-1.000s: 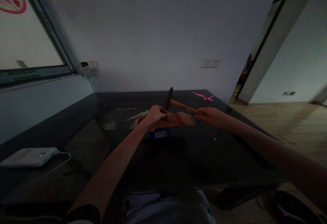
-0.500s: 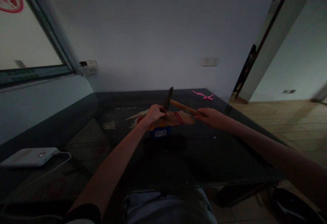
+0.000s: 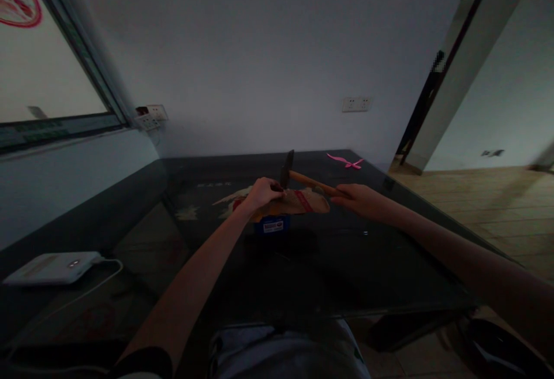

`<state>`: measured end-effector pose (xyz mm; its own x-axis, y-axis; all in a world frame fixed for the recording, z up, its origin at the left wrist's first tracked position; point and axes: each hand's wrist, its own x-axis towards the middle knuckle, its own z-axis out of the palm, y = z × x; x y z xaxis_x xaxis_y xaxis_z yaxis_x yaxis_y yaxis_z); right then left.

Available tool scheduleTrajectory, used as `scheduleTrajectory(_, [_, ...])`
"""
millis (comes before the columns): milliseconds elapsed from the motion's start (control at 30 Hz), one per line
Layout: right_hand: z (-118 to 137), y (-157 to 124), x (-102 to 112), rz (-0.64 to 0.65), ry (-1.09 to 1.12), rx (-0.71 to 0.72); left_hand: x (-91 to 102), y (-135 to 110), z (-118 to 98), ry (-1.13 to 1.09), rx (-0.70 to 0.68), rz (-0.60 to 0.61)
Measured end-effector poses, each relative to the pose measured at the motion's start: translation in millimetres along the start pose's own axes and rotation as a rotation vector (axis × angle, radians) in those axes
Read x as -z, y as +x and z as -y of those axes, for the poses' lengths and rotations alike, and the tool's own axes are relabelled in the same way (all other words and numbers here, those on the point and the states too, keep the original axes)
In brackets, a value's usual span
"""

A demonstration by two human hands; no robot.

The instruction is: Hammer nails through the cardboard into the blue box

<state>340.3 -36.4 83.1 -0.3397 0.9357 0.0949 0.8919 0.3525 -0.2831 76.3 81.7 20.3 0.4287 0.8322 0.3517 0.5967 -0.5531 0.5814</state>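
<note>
In my right hand [image 3: 355,197] is the wooden handle of a hammer [image 3: 309,180]. Its dark metal head stands upright just beside the fingertips of my left hand [image 3: 263,192]. Those fingers are closed in a pinch over a flat beige piece with a red band [image 3: 300,200], shaped somewhat like a sole. Whatever the fingertips pinch is too small and dark to make out. The beige piece rests on a blue box [image 3: 272,225] with a white label. Part of it, and something red beside it, is covered by my left hand.
A dark glossy table [image 3: 346,275] carries everything. A white power bank [image 3: 54,268] with a cable lies at the left, and a pink ribbon [image 3: 346,162] at the far right. Pale scraps [image 3: 187,213] show left of my hand. Behind rises a wall with sockets [image 3: 356,104].
The hammer head is slightly lower, and the view has shifted a little. Both hands keep nearly the same place and grip.
</note>
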Motion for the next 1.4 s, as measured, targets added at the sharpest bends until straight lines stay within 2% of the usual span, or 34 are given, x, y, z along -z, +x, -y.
scheduleTrajectory(167, [2, 0, 3, -0.043, 0.02, -0.004, 0.7, -2, 2, -0.089, -0.007, 0.01])
scheduleTrajectory(333, [1, 0, -1, -0.018, -0.007, 0.024, 1.4, -3, 1, -0.062, 0.0, -0.002])
scheduleTrajectory(500, [-2, -2, -7, -0.065, 0.028, 0.01, 2.1, -5, -3, -0.072, 0.003, -0.012])
scheduleTrajectory(667, [-2, -2, -9, -0.025, 0.02, 0.022, 2.9, -6, -3, -0.029, -0.015, -0.004])
scheduleTrajectory(900, [-1, -2, -3, -0.061, 0.032, 0.008, 2.5, -6, -6, -0.045, -0.02, -0.005])
scheduleTrajectory(1067, [-1, 0, -6, -0.027, 0.009, 0.014, 1.4, -6, -3, -0.045, -0.02, 0.004])
scheduleTrajectory(1233, [-1, 0, -6, -0.069, 0.017, 0.01, 1.4, -6, -3, -0.063, -0.025, 0.002])
scheduleTrajectory(1400, [-1, -1, -8, -0.033, -0.003, 0.019, 1.2, -6, -3, -0.058, -0.025, 0.017])
